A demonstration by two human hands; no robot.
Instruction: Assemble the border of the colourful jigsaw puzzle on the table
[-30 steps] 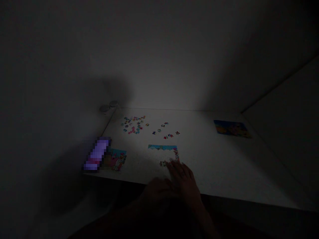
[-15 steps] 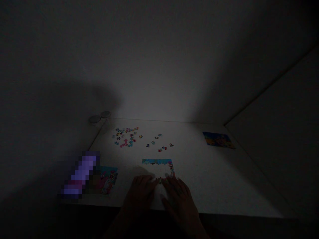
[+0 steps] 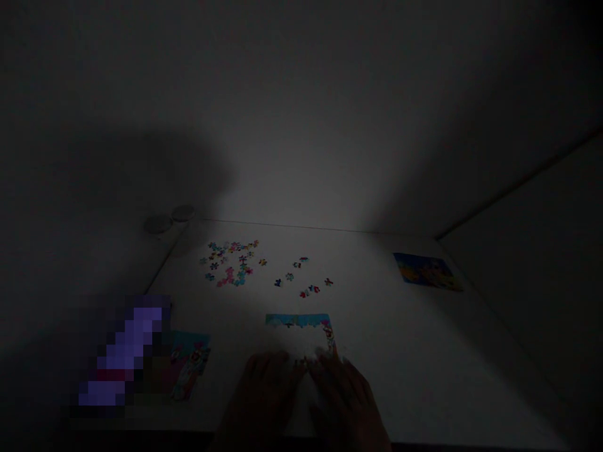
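Near the front edge of a white table, my left hand and my right hand lie close together, fingertips almost meeting. Between them a small puzzle piece shows at the fingertips; both hands seem to pinch it. Just beyond them is a partly joined puzzle border, a blue strip along the top that turns down a colourful right side to my right fingers. The picture is very dark, so finger details are faint.
Loose pieces lie in a cluster at the back left, with several more at the middle. A picture sheet is at the right, another at the left beside a blurred purple object. Two round things are near the back left corner.
The view has shifted, so the table and the border appear slightly lower and larger. Both hands stay together around the small piece, with little other movement.
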